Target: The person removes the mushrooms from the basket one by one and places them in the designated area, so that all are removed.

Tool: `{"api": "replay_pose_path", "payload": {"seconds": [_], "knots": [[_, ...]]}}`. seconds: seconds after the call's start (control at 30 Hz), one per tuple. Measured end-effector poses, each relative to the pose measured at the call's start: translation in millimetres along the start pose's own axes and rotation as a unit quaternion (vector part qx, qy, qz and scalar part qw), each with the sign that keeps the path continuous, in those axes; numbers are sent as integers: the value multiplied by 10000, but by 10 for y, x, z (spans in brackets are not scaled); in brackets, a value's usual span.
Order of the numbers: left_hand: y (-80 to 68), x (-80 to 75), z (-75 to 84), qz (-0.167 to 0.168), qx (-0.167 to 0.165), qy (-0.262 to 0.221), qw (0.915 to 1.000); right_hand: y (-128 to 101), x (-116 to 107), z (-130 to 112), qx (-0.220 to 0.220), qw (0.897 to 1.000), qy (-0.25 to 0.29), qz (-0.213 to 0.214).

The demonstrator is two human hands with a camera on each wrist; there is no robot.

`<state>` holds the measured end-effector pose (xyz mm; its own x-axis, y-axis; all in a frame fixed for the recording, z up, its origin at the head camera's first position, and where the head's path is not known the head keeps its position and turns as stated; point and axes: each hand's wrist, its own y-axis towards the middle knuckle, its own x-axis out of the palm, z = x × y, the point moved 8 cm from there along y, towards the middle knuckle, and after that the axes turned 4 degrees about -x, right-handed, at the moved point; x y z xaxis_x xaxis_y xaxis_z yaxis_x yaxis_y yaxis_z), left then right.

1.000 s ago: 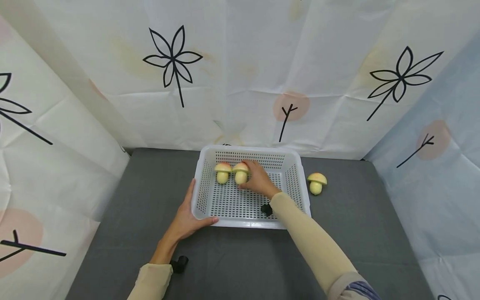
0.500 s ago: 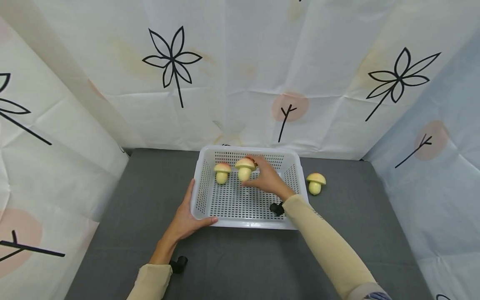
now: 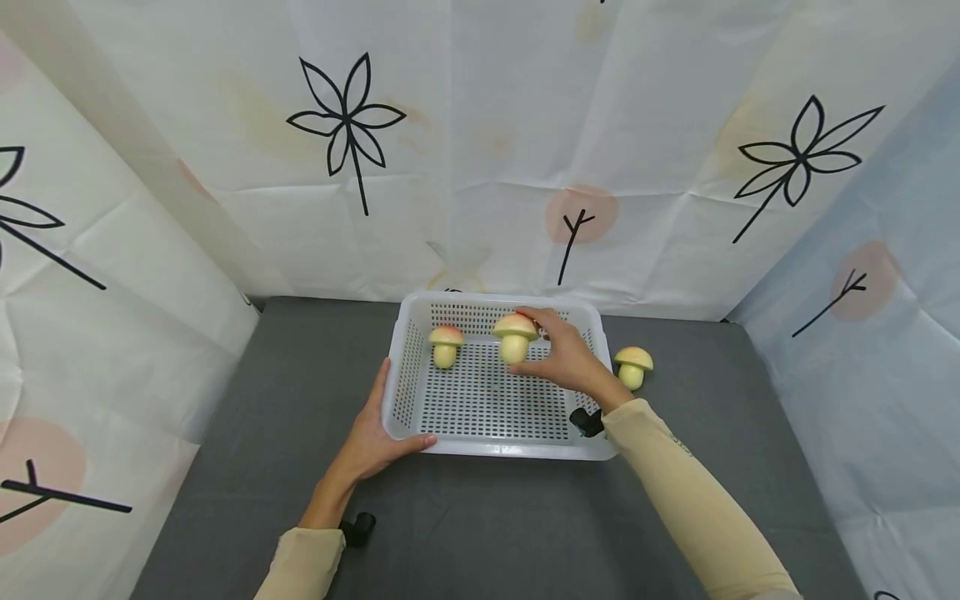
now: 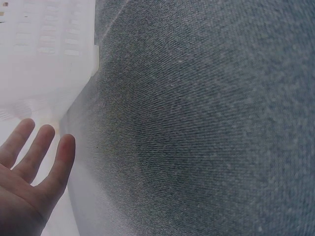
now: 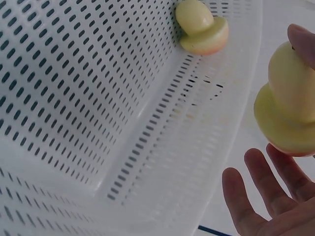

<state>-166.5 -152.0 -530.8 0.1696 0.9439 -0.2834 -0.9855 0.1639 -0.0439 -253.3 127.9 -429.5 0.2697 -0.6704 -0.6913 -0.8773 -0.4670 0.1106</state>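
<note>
Between the thumb and fingertips of my right hand is a toy mushroom with a yellow-orange cap and pale stem. It is held upright above the white perforated basket. The right wrist view shows the thumb at the stem's end and fingers by the cap. A second toy mushroom lies inside the basket toward the back left. My left hand rests at the front left corner, thumb along the front rim and fingers along the left side. In the left wrist view its fingers are straight and spread.
A third toy mushroom is on the dark grey tabletop, just right of the basket. White cloth walls with plant drawings enclose the back and both sides. Black cameras are strapped to the wrists.
My right hand has lifted the toy mushroom from beside the other one and carried it rightward over the basket. My left hand, the basket and the other mushrooms have stayed put.
</note>
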Motion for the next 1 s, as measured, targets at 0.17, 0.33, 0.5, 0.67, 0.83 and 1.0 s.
{"api": "replay_pose_path", "payload": {"seconds": [0.17, 0.33, 0.5, 0.67, 0.83, 1.0], "knots": [[3, 5, 9, -12, 32, -7, 10000, -105, -129, -30, -109, 9999, -58, 46], [-4, 4, 19, 18, -11, 56, 10000, -210, -260, -25, -157, 9996, -151, 158], [-6, 1, 17, 55, -35, 99, 9999, -310, -372, 18, -85, 9994, -224, 239], [-9, 0, 21, 67, -50, 171, 9998, -412, -483, 83, -6, 9994, -119, 339], [-9, -2, 15, 83, -58, 253, 9996, -513, -613, 146, 56, 9986, -225, 476], [-3, 0, 17, 55, -26, 152, 9999, -624, -746, 221, 77, 9977, -246, 631]]}}
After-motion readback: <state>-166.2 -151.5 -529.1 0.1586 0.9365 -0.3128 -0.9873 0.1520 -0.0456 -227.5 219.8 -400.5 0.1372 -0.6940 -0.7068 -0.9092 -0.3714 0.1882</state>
